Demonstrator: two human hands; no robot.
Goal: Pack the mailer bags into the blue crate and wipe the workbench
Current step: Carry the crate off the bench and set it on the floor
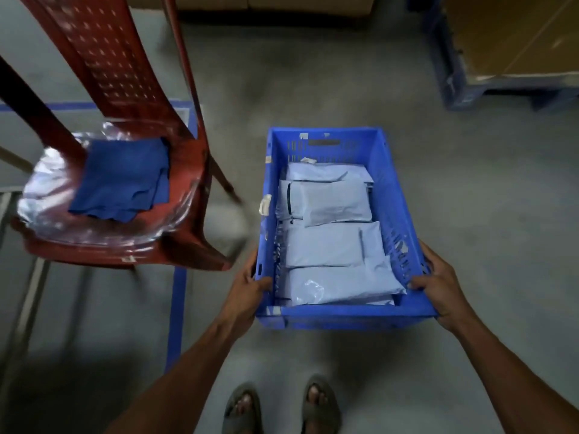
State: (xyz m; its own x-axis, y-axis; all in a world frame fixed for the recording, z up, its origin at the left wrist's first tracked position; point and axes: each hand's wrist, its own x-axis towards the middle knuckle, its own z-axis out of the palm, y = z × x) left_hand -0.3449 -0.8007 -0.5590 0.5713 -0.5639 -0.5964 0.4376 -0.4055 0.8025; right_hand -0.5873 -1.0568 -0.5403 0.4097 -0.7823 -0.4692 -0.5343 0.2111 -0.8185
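Note:
The blue crate (395, 195) is held over the grey floor in front of me, long side pointing away. Several pale grey mailer bags (326, 245) lie flat inside it, overlapping. My left hand (250, 283) grips the crate's near left corner with the thumb over the rim. My right hand (438, 283) grips the near right side, thumb inside the rim. A folded blue cloth (122, 180) lies on the seat of a red plastic chair (188, 245) to the left. No workbench is in view.
The chair seat is covered in clear plastic film (47, 195). Blue tape lines (177, 308) mark the floor under the chair. A blue pallet (454, 76) carrying cardboard boxes stands at the far right. More cartons (250, 1) sit at the top. My sandalled feet (279, 408) are below.

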